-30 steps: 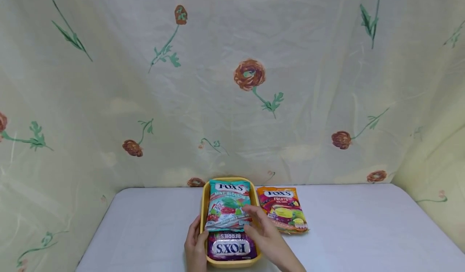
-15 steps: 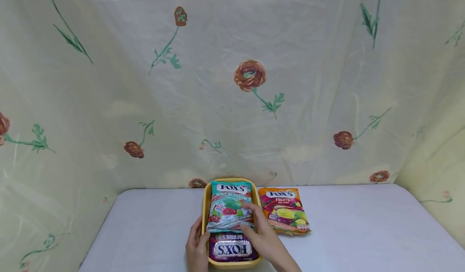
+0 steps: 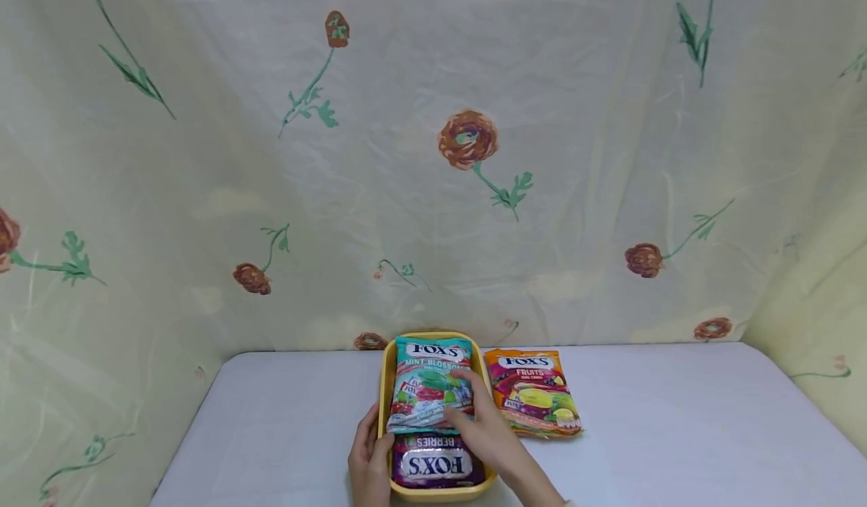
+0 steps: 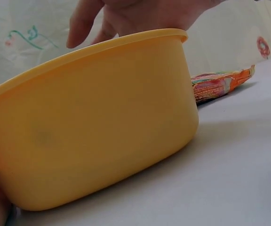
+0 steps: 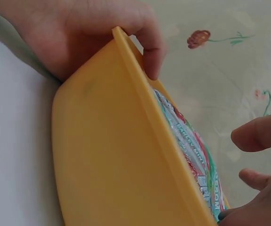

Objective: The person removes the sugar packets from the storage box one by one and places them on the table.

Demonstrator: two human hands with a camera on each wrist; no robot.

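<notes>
A yellow plastic tub stands on the white table with two candy bags in it. The teal Mint Blossom bag lies at the far end, overlapping the purple Berries bag, whose lettering is upside down. My left hand grips the tub's near left side, thumb hooked over the rim and the fingers outside. Over the right part of the teal bag is my right hand, its thumb and fingers spread apart. In the right wrist view a lower fingertip is right at the teal bag.
An orange Fruits candy bag lies flat on the table, just right of the tub. A flowered curtain hangs behind the table and along both sides.
My right hand has shifted slightly left and away from me over the teal bag. The left hand keeps its grip on the tub, and the bags stay in place.
</notes>
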